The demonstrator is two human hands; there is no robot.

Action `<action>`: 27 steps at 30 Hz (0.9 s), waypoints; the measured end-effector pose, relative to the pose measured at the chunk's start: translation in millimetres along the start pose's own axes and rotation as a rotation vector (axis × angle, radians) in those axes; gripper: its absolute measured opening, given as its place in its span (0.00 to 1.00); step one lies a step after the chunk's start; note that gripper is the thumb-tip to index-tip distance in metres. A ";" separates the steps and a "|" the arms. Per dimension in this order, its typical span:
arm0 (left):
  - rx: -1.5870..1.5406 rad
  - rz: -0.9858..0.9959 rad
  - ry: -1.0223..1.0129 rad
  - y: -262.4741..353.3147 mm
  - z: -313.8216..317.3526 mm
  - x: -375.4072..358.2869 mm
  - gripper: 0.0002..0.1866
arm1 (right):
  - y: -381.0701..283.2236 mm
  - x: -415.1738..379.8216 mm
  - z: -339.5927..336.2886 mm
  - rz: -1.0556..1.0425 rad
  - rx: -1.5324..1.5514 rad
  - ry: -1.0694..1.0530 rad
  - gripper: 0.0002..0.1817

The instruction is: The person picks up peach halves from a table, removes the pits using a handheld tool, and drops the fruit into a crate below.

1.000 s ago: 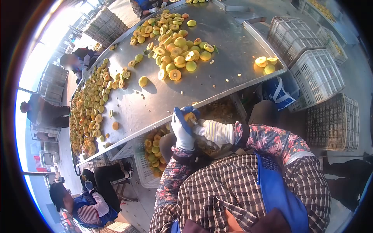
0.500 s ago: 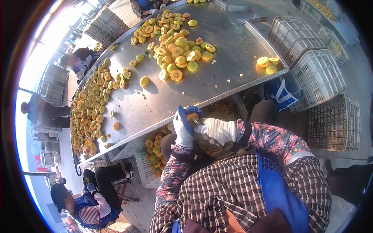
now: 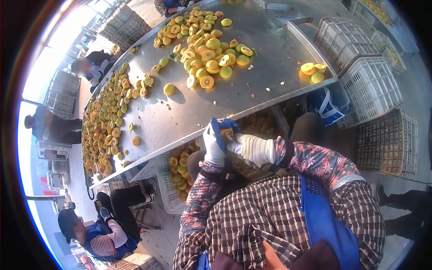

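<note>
1. A small orange fruit [image 3: 223,132] sits between the 2 gloved hands, just below the near edge of the table [image 3: 252,85], above the person's lap.
2. The left hand [image 3: 214,144], in a white glove with blue fingertips, is clenched around the fruit from the left.
3. The right hand [image 3: 252,150], in a striped white glove, presses against the fruit from the right; its fingers are curled, but whether they grip a tool is too small to tell.
4. Directly under the hands, a crate [image 3: 263,126] under the table edge holds brownish scraps.
5. To its left, a white crate [image 3: 167,191] holds yellow-green fruit halves [image 3: 179,168].
6. On the right, 3 stacked white crates [image 3: 366,81] stand beside a darker crate [image 3: 387,141]; what they hold cannot be seen.
7. A blue bag [image 3: 328,105] lies under the table's right corner.
8. The steel table carries a pile [image 3: 207,54] of whole and halved fruit in the middle, 3 pieces [image 3: 312,71] near the right corner, and a long band of halves [image 3: 105,121] along the far left side.
9. Other people sit around the table: one at the lower left [image 3: 101,234], others along the far left edge [image 3: 87,67].
10. The floor is bare concrete in bright daylight.
</note>
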State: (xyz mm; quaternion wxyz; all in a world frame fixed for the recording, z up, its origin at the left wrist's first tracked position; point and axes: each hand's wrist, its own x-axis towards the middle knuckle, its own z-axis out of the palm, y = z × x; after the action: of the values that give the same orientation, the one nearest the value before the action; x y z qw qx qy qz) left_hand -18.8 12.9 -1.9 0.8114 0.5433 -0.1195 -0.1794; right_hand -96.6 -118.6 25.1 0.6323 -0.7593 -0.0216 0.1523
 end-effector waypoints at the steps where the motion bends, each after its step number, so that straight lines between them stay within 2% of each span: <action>1: 0.000 -0.001 0.004 0.6 -0.6 0.3 0.24 | -28.1 -7.1 -11.4 0.288 0.237 -0.091 0.21; 2: 0.012 0.014 -0.011 0.9 -0.7 1.6 0.24 | -42.1 -10.5 -16.9 0.576 0.470 -0.182 0.19; 3: 0.025 0.027 -0.021 1.4 -1.2 0.9 0.24 | -29.1 -8.5 -9.3 0.582 0.468 -0.190 0.19; 5: 0.062 0.074 -0.021 1.3 1.5 2.3 0.24 | 26.6 6.2 10.7 -0.142 -0.079 0.097 0.23; 6: 0.008 0.046 0.003 1.7 2.5 1.3 0.24 | 50.9 15.4 13.0 -0.229 -0.314 0.144 0.23; 7: -0.047 0.019 0.026 1.7 3.6 2.6 0.24 | 48.9 15.4 10.6 -0.231 -0.319 0.141 0.23; 9: -0.077 -0.009 0.064 1.3 4.5 0.9 0.24 | 45.7 14.5 9.2 -0.159 -0.454 0.138 0.23; 10: -0.054 0.045 0.057 1.4 5.0 -1.1 0.23 | 25.9 9.0 3.7 -0.161 -0.455 0.136 0.23; 12: 0.093 0.192 0.006 5.2 6.6 -2.6 0.23 | -28.0 -7.9 -11.4 0.370 0.454 -0.145 0.23; 15: 0.145 0.303 -0.052 8.9 10.0 0.6 0.22 | -34.6 -12.1 -12.0 0.343 0.412 -0.115 0.22; 17: 0.110 0.275 -0.058 7.9 7.0 2.5 0.21 | -11.7 -5.6 -2.2 0.109 0.205 -0.019 0.21; 19: 0.110 0.244 -0.070 7.8 4.8 3.6 0.22 | 22.5 6.7 2.0 -0.232 -0.453 0.084 0.22; 20: 0.108 0.243 -0.071 11.5 7.0 1.3 0.22 | -23.7 -8.0 -6.6 -0.026 -0.435 0.014 0.23; 22: -0.030 -0.003 0.023 15.0 10.2 -1.0 0.23 | -20.5 -7.3 -6.7 -0.011 -0.439 0.002 0.24; 24: -0.020 -0.041 -0.027 18.6 7.9 3.6 0.24 | -20.4 -7.2 -9.5 0.001 -0.447 -0.009 0.24; 27: 0.047 -0.049 -0.110 24.8 3.5 6.1 0.26 | -40.9 -14.4 -16.0 0.263 0.064 -0.138 0.24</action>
State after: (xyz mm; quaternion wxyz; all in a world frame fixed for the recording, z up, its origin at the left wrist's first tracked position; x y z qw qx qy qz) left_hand -10.6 16.0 22.3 0.7862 0.5541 -0.1546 -0.2258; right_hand -99.7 -129.0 70.1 0.6276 -0.7229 0.0393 0.2863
